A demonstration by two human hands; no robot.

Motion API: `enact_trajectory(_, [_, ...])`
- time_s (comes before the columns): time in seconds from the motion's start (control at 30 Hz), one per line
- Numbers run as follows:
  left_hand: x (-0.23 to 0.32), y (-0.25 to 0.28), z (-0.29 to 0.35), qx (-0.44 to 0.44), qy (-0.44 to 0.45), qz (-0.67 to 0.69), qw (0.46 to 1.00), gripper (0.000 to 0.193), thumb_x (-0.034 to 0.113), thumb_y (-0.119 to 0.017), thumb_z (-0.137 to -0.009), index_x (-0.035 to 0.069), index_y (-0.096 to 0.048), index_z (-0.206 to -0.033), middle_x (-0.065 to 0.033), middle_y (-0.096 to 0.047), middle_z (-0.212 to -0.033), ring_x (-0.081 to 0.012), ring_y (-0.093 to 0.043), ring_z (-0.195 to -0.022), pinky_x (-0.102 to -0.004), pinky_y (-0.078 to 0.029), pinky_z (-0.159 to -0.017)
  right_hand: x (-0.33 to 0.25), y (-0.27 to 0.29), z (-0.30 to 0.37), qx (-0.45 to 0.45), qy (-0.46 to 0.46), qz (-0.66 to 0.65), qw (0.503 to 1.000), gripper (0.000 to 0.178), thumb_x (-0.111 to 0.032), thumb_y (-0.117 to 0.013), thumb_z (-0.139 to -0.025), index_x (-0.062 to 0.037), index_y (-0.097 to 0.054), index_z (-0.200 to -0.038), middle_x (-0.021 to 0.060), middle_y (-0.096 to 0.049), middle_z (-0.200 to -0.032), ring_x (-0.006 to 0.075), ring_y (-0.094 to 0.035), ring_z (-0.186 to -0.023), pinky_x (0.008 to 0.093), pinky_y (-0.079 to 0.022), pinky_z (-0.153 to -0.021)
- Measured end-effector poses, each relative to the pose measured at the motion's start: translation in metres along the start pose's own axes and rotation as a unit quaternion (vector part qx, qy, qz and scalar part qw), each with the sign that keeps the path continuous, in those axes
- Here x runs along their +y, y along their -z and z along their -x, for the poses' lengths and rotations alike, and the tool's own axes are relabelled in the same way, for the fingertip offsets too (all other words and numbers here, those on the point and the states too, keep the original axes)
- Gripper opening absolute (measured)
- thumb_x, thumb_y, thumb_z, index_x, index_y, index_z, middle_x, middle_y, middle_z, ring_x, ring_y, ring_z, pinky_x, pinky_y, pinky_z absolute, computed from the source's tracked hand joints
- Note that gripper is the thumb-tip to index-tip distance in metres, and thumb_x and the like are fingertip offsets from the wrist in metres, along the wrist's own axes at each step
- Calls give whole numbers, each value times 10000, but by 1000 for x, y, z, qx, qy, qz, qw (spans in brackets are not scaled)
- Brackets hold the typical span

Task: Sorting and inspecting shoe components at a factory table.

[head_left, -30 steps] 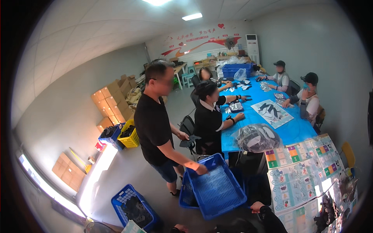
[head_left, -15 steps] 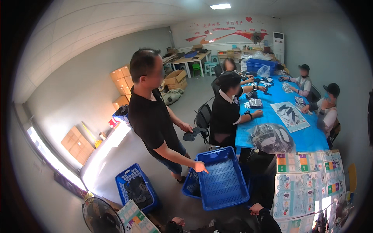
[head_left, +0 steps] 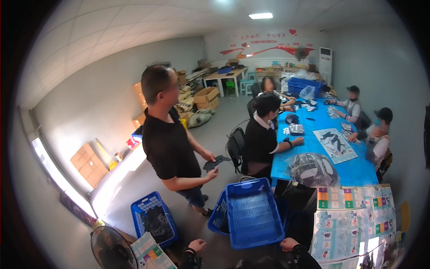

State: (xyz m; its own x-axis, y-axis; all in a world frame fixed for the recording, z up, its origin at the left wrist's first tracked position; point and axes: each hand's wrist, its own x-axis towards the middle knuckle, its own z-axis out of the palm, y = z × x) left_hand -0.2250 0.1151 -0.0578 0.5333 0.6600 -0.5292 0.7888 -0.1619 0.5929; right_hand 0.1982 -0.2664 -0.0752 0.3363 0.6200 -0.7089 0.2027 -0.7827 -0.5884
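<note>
A blue perforated plastic basket (head_left: 231, 214) sits tilted in front of me on top of another blue basket (head_left: 217, 215); its inside shows no contents. My left hand (head_left: 197, 245) is left of its near edge, fingers loosely bent, holding nothing I can see. Close by the near right corner is my right hand (head_left: 289, 244), its fingers pointing inward; whether they touch the rim is too small to tell. Across the baskets a standing person in black (head_left: 163, 143) holds a flat dark cut piece (head_left: 214, 164) with both hands.
A blue basket of dark pieces (head_left: 134, 215) stands on the floor left, behind a fan (head_left: 113, 249). Several people sit around a blue-covered table (head_left: 309, 157) bearing a plastic-wrapped bundle (head_left: 313, 169). Printed sheets (head_left: 338, 228) cover a surface on my right.
The standing person has let go of the upper basket's rim and brought that hand to the dark piece. My left hand has come up further into view; my right has shifted slightly left.
</note>
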Motion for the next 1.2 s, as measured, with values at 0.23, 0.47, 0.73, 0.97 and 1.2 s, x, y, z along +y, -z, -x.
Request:
enact_trajectory(0.23, [252, 67, 115, 10, -376, -124, 918, 297, 310, -614, -943, 41, -679, -1051, -127, -700, -929, -271, -679, -861, -351, -524, -753, -180, 15, 97, -57, 277, -1, 959, 339, -296, -614, -951, -43, -653, -1175, 39, -679, -929, 115, -648, -792, 266, -517, -718])
enact_trajectory(0.47, [316, 30, 151, -130, -463, -173, 860, 244, 258, -655, -914, 68, -684, -1063, -96, -689, -927, -300, -643, -863, -367, -516, -767, -241, 19, 179, -149, 393, -36, 907, 351, -301, -591, -947, -67, -621, -1206, 56, -662, -971, 136, -603, -893, 290, -471, -824])
enact_trajectory(0.73, [320, 17, 187, -116, -439, 16, 891, 196, 201, -705, -882, 18, -686, -949, -151, -684, -848, -280, -672, -728, -364, -524, -673, -227, 25, 204, -139, 399, -96, 901, 355, -319, -619, -961, -92, -601, -1233, 5, -599, -870, 100, -543, -799, 245, -434, -759])
enact_trajectory(0.97, [323, 15, 190, -43, -483, -44, 874, 146, 170, -696, -854, 43, -712, -925, -143, -679, -844, -320, -652, -795, -390, -515, -713, -230, 32, 218, -157, 367, -88, 913, 373, -331, -616, -965, -104, -605, -1261, 10, -597, -865, 102, -540, -781, 238, -428, -735])
enact_trajectory(1.2, [325, 12, 173, -80, -522, -79, 846, 215, 181, -646, -897, 73, -697, -1075, -102, -695, -949, -295, -648, -888, -361, -515, -774, -221, 38, 217, -101, 407, -54, 906, 374, -273, -622, -963, -98, -601, -1293, 56, -653, -940, 120, -579, -810, 268, -471, -789])
